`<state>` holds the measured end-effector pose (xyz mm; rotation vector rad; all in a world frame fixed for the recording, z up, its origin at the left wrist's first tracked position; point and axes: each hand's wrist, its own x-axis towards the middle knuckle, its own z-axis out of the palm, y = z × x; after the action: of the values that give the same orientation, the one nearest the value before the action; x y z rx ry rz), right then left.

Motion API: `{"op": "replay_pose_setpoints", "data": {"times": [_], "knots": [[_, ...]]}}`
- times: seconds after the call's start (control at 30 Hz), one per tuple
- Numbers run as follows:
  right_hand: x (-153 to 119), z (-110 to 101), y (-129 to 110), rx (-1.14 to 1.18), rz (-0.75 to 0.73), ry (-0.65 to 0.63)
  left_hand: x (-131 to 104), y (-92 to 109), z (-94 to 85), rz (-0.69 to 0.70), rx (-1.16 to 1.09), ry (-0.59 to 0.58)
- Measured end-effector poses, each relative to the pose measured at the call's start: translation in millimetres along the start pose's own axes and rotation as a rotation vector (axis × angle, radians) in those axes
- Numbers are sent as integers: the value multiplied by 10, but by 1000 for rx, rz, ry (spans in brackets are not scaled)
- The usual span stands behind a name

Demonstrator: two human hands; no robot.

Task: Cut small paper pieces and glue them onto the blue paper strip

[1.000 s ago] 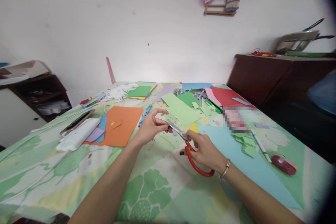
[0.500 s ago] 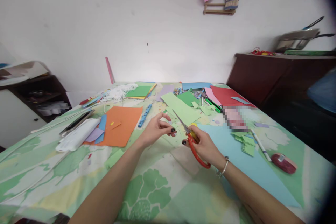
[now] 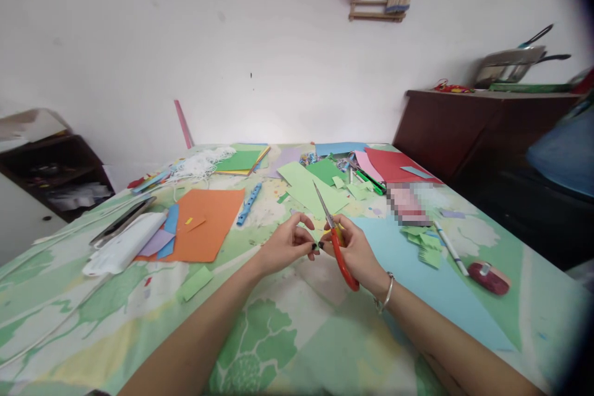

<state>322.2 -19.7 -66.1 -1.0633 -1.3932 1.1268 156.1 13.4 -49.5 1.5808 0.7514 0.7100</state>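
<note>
Red-handled scissors (image 3: pixel 342 258) rest in my right hand (image 3: pixel 358 255), their blades pointing up and away over the light green paper (image 3: pixel 313 189). My left hand (image 3: pixel 288 244) is pinched at the fingertips on a small green paper piece (image 3: pixel 317 239). The thumb and finger of my right hand meet the same piece from the other side. A light blue sheet (image 3: pixel 417 278) lies beneath and beside my right hand. Cut green pieces (image 3: pixel 424 244) lie on that sheet's upper right part.
Orange paper (image 3: pixel 208 226), a white device (image 3: pixel 127 244) and a blue marker (image 3: pixel 249 204) lie left. A white marker (image 3: pixel 450 247) and a dark red object (image 3: pixel 489 277) lie right. Red paper (image 3: pixel 399 164) and white string (image 3: pixel 199 164) are farther back.
My hands have come together, and their fingertips now meet at the small green piece. The scissors blades point more upright. The whole view has shifted slightly.
</note>
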Motion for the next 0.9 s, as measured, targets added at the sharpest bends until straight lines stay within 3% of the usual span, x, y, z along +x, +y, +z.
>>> {"op": "replay_pose_setpoints", "data": {"times": [0.2, 0.47, 0.6, 0.9], "knots": [[22, 6, 39, -5, 10, 6, 18, -49, 30, -4, 57, 37], [54, -43, 38, 210, 107, 151, 75, -171, 161, -27, -180, 161], [46, -39, 27, 258, 110, 161, 81, -212, 221, -23, -326, 225], [28, 22, 2, 263, 85, 179, 64, -189, 313, -31, -354, 293]]}}
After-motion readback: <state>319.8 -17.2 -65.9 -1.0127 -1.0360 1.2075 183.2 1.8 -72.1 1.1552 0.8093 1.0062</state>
